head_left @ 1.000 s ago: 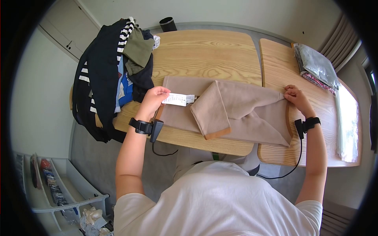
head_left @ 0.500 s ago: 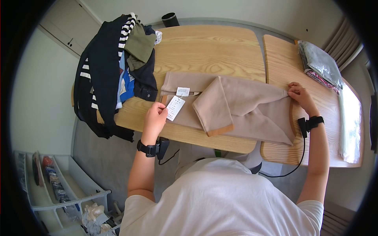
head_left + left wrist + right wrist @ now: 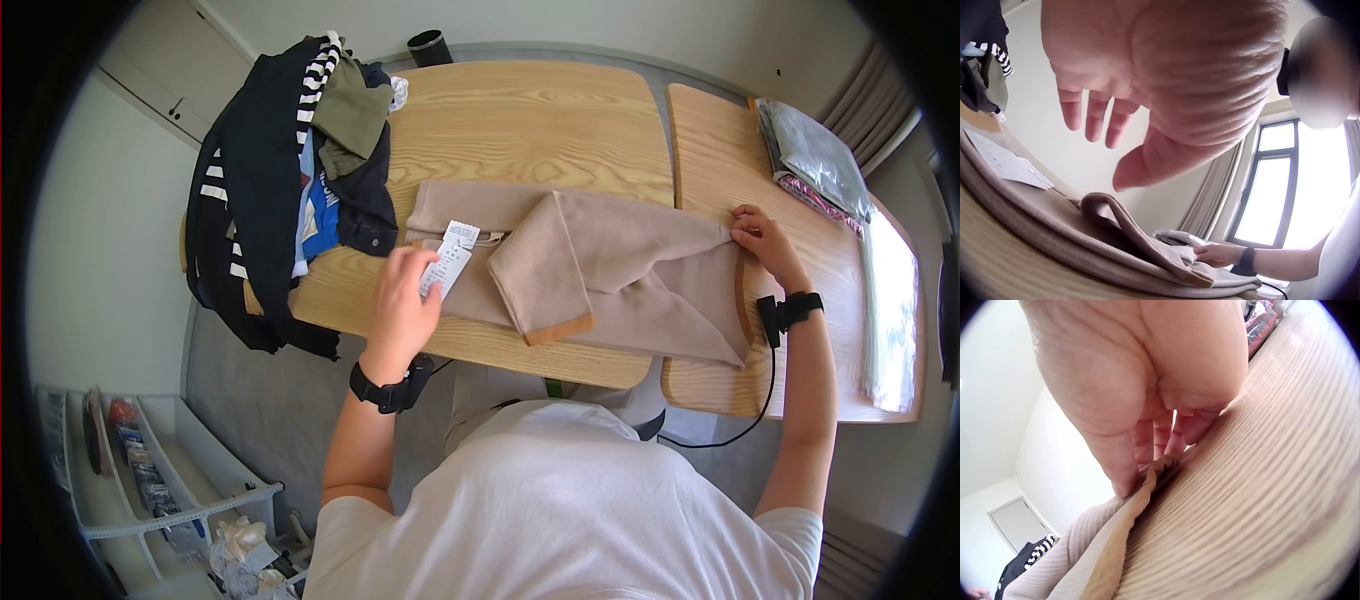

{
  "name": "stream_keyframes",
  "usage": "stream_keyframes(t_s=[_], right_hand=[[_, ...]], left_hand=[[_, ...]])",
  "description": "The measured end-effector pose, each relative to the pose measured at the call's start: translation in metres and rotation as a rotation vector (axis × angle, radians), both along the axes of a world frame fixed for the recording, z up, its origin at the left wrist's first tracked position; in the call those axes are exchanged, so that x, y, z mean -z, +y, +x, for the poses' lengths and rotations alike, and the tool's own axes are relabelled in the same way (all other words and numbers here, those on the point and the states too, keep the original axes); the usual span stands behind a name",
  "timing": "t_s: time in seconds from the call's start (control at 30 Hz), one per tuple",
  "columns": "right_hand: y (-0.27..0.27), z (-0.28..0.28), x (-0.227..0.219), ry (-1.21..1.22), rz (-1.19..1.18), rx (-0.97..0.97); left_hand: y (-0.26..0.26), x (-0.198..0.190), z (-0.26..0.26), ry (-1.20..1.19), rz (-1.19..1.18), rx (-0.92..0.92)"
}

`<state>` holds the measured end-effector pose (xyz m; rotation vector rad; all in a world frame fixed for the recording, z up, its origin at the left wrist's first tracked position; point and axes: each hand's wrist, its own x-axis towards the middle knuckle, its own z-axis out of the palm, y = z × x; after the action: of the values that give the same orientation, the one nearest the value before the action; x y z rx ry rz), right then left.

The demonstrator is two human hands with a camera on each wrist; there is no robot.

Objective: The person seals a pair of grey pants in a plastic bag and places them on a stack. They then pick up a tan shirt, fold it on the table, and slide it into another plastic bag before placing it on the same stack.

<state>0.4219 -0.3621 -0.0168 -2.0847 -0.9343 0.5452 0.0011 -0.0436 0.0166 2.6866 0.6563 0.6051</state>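
Observation:
A beige knit garment (image 3: 690, 270) with brown edging lies folded along the table, one narrow part turned over its middle and ending in a brown band. On its left end rests a white paper tag (image 3: 447, 268), with a second small white label (image 3: 460, 234) just above. My left hand (image 3: 402, 305) hovers at the tag, fingers relaxed and thumb apart; its palm (image 3: 1166, 69) holds nothing in the left wrist view. At the garment's far right corner, my right hand (image 3: 762, 242) pinches the fabric. The right wrist view shows the thumb (image 3: 1124, 478) against the cloth beside the brown edging (image 3: 1124, 534).
A heap of dark, striped and olive clothes (image 3: 265, 170) hangs over the table's left end. Plastic-wrapped packs (image 3: 815, 150) and clear plastic sleeves (image 3: 890, 320) lie on the right table (image 3: 715, 150). A divided bin (image 3: 180, 510) stands lower left; a black wastebasket (image 3: 430, 48) is behind.
My left hand first held the tag out leftward, then brought it down toward me onto the garment, and has now let go. The right hand keeps its place on the corner.

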Motion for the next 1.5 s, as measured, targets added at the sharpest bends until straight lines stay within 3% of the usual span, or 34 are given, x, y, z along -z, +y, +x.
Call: stream_keyframes(t_s=[0.07,0.13,0.33,0.43,0.5,0.53,0.6,0.63,0.7,0.73,0.8,0.83,1.0,1.07,1.1,1.2,1.33,1.5], right_hand=[[0.000,-0.001,-0.002,0.006,0.001,0.000],[0.002,-0.004,-0.005,0.001,-0.005,0.004],[0.001,-0.008,-0.008,0.024,-0.002,0.028],[0.001,-0.008,-0.008,0.012,-0.011,0.009],[0.004,-0.008,-0.009,0.003,-0.014,-0.001],[0.004,-0.009,-0.011,0.007,-0.016,0.003],[0.004,-0.012,-0.012,0.010,-0.015,0.008],[0.004,-0.012,-0.012,0.022,-0.014,0.021],[0.004,-0.012,-0.013,0.034,-0.011,0.037],[0.003,-0.011,-0.013,0.040,-0.018,0.033],[0.003,-0.010,-0.011,0.047,-0.024,0.030],[0.003,-0.008,-0.009,0.037,-0.019,0.022],[0.002,-0.002,-0.003,0.024,-0.017,0.022],[0.000,-0.003,-0.002,0.049,0.014,0.016],[-0.001,-0.004,-0.004,0.043,0.008,0.034],[-0.003,-0.005,-0.008,-0.043,-0.016,-0.009],[-0.003,-0.004,-0.007,-0.004,-0.019,-0.004],[0.000,-0.004,-0.008,0.011,-0.022,0.028]], left_hand=[[-0.027,-0.024,0.014,0.035,-0.049,0.341],[-0.040,-0.017,0.024,0.161,0.014,0.590],[-0.042,0.019,0.045,0.202,0.020,0.638],[-0.037,0.015,0.049,0.036,0.008,0.601],[-0.034,-0.010,0.051,0.163,-0.695,0.193],[-0.016,0.004,0.050,-0.005,-0.747,0.162],[0.004,0.019,0.051,-0.451,-1.188,0.065],[0.013,0.019,0.049,-0.451,-1.184,0.068],[0.028,0.018,0.043,-0.681,-1.367,-0.167],[0.035,0.025,0.041,-0.681,-1.367,-0.166],[0.043,0.036,0.039,-0.864,-1.133,-0.401],[0.044,0.034,0.035,-0.792,-1.068,-0.431],[0.061,0.026,0.029,-0.629,-0.785,-0.363],[0.078,0.025,0.028,-0.211,-0.568,-0.291],[0.088,0.031,0.028,-0.132,-0.468,-0.280],[0.112,0.039,0.032,0.030,-0.599,-0.215],[0.134,0.050,0.043,0.089,-0.406,-0.184],[0.139,0.038,0.059,0.166,-0.475,-0.189]])
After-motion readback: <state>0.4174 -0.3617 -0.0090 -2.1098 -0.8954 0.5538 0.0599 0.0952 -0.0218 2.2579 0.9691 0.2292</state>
